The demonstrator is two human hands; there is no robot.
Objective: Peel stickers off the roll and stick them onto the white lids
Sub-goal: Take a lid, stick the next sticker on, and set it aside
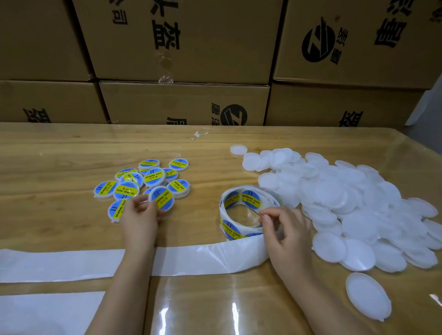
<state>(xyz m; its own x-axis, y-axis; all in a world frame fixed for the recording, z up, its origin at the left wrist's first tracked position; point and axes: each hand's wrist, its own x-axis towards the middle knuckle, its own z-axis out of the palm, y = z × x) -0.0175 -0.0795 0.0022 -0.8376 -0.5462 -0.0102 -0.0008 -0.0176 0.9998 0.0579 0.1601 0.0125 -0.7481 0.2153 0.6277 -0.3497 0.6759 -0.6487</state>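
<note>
White lids (341, 195) heaped, left grip (139, 217) clamped on labelled lid (162, 198), right grip (284, 230) pinching half-hidden sticker roll (241, 201).

Sticker (154, 176) on each finished lid (183, 195): "SOLDERING PASTE" in black on the yellow band, with smaller print below it that is too small to read. The stickers on the roll (250, 199) carry the same "SOLDERING PASTE" wording. Cartons (185, 43) behind show large black Chinese characters, printed upside down, and a round black logo (317, 42) with a Z-like mark.
</note>
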